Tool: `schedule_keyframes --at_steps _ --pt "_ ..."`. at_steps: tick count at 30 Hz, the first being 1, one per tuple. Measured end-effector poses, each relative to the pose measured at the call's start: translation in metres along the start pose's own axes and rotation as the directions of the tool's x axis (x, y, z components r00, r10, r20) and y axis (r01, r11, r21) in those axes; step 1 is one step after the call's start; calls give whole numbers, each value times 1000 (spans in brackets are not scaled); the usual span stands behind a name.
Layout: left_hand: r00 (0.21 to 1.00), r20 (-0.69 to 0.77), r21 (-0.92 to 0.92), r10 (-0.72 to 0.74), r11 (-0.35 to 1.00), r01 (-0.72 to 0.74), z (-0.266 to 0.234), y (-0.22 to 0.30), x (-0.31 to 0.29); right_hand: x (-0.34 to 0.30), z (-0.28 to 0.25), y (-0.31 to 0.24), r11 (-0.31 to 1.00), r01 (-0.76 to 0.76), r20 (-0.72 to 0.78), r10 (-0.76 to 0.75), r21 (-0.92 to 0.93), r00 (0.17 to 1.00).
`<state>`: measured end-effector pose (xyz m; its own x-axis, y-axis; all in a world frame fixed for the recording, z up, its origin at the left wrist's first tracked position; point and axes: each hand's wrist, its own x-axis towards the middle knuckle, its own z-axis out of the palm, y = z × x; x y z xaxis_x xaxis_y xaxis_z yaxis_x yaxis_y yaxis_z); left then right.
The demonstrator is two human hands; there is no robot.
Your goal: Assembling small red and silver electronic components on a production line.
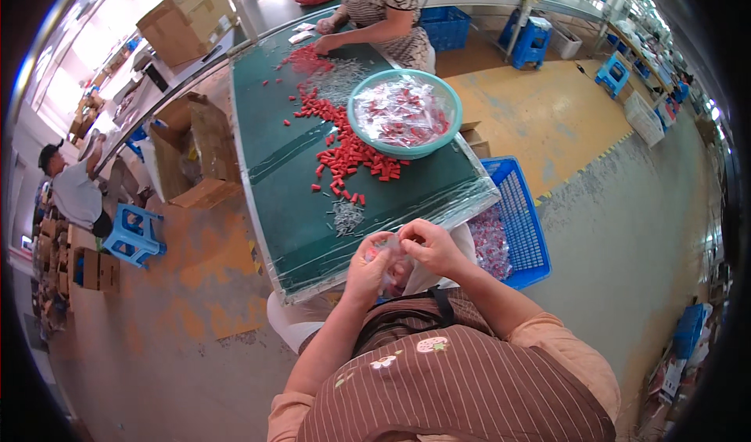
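Just past the near edge of the green-topped table (293, 215), my left hand (366, 266) is closed round a small clear plastic bag (395, 270) with something red in it. The fingers of my right hand (430, 248) pinch the upper part of that bag. Small red cylindrical pieces (344, 149) lie in a long heap down the table. A little pile of thin grey metal pins or screws (346, 218) is nearest to my hands. Beyond it stands a teal basin (447, 141), full of clear bags (403, 109) with red pieces inside.
On my right, a blue crate (540, 258) holds many filled bags (491, 242). A co-worker (383, 8) handles red pieces at the table's far end. An open carton (195, 149) and a blue stool (134, 235) stand to the left, where another person (77, 190) sits.
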<state>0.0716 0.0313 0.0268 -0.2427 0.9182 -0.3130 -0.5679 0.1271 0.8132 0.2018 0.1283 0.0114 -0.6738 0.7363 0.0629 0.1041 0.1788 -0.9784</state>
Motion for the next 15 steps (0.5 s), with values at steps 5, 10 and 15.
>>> schedule_keyframes --at_steps 5,10,15 --pt "992 -92 250 84 967 -58 -21 -10 6 -4 12 -15 992 -88 94 79 93 992" --pt "990 -118 264 71 964 -38 -21 -17 2 -17 22 -11 978 -137 51 130 155 990" --pt "996 -62 251 66 967 -48 -18 -23 3 -20 19 17 982 -102 28 99 159 995"
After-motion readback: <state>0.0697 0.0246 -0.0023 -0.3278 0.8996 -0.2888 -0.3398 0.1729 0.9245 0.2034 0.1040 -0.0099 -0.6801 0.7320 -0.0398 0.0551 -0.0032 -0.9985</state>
